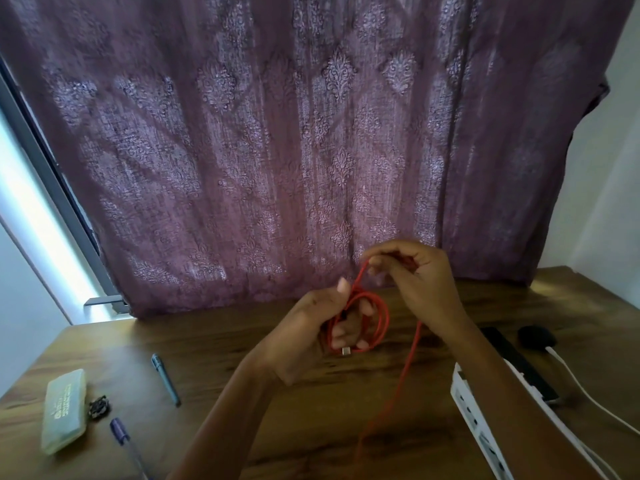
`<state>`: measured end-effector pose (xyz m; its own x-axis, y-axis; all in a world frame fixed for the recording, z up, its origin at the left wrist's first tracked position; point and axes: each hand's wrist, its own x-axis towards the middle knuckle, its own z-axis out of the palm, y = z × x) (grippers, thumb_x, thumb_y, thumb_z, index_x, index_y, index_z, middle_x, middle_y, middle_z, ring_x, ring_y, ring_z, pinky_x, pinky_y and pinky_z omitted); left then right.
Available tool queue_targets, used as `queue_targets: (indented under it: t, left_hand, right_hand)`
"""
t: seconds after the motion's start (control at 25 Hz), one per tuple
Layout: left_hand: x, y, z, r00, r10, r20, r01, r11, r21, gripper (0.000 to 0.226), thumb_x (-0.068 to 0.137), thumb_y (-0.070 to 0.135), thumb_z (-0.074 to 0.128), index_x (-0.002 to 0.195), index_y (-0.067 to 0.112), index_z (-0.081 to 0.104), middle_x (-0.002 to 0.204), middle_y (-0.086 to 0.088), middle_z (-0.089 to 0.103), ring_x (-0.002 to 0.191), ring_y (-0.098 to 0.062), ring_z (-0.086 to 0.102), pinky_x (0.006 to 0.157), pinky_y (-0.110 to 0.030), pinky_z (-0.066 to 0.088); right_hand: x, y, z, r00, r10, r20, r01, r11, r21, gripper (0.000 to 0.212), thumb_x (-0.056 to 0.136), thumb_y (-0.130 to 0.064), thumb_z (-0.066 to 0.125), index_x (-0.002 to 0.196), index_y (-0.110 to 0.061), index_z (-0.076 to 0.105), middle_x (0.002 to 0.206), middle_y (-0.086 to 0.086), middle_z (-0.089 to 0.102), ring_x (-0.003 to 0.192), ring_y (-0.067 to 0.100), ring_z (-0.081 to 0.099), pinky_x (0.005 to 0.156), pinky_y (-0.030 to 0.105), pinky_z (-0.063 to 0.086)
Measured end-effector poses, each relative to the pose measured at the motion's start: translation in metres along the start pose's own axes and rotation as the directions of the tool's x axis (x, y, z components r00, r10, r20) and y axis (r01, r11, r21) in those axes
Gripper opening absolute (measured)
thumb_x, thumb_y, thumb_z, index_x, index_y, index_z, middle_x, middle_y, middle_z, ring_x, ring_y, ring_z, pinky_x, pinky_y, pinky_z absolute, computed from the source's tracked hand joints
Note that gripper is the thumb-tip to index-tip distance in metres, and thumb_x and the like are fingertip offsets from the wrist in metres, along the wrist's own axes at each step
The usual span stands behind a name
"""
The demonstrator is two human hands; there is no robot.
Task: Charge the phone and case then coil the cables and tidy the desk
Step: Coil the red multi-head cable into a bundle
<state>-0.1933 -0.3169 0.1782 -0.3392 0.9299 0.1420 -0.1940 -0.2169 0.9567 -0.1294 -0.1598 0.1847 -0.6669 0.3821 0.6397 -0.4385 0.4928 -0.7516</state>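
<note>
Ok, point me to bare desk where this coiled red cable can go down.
Widest bare desk: between the grey pen and the left hand gripping the red cable, back to the curtain. Crowded: power strip, phone and white cable at right; green case and purple pen front left.

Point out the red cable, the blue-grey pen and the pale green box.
red cable (383,322): head view, right side of the coiled loops.
blue-grey pen (166,380): head view, middle of the barrel.
pale green box (64,410): head view, centre of the lid.
</note>
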Motion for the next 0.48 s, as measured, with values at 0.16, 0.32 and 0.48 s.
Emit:
queue_targets:
  t: [0.16, 0.32, 0.48]
  left_hand:
    - [0.000, 0.005, 0.002, 0.996, 0.043, -0.080, -0.055, 0.985, -0.165, 0.031, 0.093, 0.029, 0.045, 0.074, 0.009, 0.058, 0.045, 0.007, 0.030, 0.038, -0.004, 0.030, 0.054, -0.022, 0.045]
    - [0.003, 0.004, -0.002, 0.980, 0.031, -0.196, -0.091, 0.948, -0.306, 0.031, 0.087, 0.030, 0.044, 0.066, 0.012, 0.059, 0.043, 0.008, 0.030, 0.036, -0.003, 0.029, 0.051, -0.020, 0.045]
    - [0.005, 0.001, -0.004, 0.960, 0.027, -0.279, -0.137, 0.914, -0.383, 0.030, 0.086, 0.032, 0.045, 0.066, 0.011, 0.054, 0.042, 0.008, 0.028, 0.035, -0.003, 0.029, 0.048, -0.018, 0.045]
  right_hand:
    - [-0.018, 0.021, 0.013, 0.994, 0.072, -0.081, -0.071, 0.997, 0.012, 0.015, 0.081, -0.006, 0.066, 0.084, -0.019, 0.072, 0.082, -0.006, 0.067, 0.078, 0.001, 0.063, 0.070, 0.011, 0.048]
    - [-0.036, 0.030, 0.027, 0.996, 0.001, -0.094, -0.031, 0.947, -0.319, 0.016, 0.076, -0.006, 0.068, 0.089, -0.013, 0.073, 0.090, -0.013, 0.057, 0.087, -0.001, 0.055, 0.074, 0.004, 0.041]
    - [-0.044, 0.014, 0.043, 0.975, 0.221, -0.010, -0.222, 0.972, -0.081, 0.021, 0.078, -0.019, 0.052, 0.078, -0.022, 0.073, 0.081, -0.002, 0.069, 0.076, 0.005, 0.060, 0.071, 0.017, 0.045]
